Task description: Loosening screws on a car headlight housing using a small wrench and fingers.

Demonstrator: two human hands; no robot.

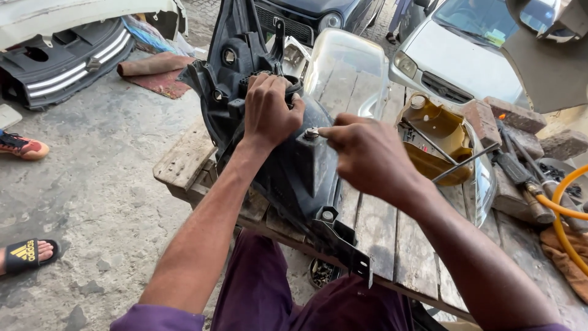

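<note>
A black plastic headlight housing (pixel 288 165) stands tilted on a wooden bench (pixel 184 156), its clear lens (pixel 349 70) facing away from me. My left hand (pixel 268 107) grips the top of the housing near a round black socket. My right hand (pixel 367 153) pinches a small metal screw (pixel 311 132) on the housing's back. A metal bracket (pixel 352 257) sticks out at the housing's near end.
A cut yellow plastic container (pixel 438 138) lies on the bench's right with thin metal rods across it. Bricks, tools and an orange hose (pixel 560 214) lie further right. A black car grille (pixel 67 58) rests on the concrete floor. Another person's feet show at left. Cars stand beyond.
</note>
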